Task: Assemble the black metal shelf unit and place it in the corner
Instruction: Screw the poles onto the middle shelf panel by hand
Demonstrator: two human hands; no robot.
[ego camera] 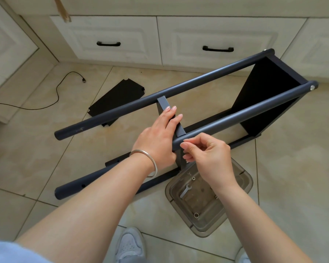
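Two hands work on the black shelf frame (207, 103) lying on its side on the tiled floor: the left hand (158, 137) grasps the middle shelf panel (172, 118) between the poles, and the right hand (207, 154) pinches something small, too tiny to identify, at the near pole (241, 114), above a clear tray (243, 179) holding a wrench (185, 190)

The left hand (156, 137) is covering the near end of the shelf panel (176, 124), and its thumb is lying out of sight behind the front post (235, 115). The right hand (207, 156) is concealing whatever its fingertips are pinching; the item is too small to identify. The right forearm is hiding part of the clear plastic tray (243, 179). The small parts inside are too small to name with certainty. The cable (57, 92) is running off the left edge.
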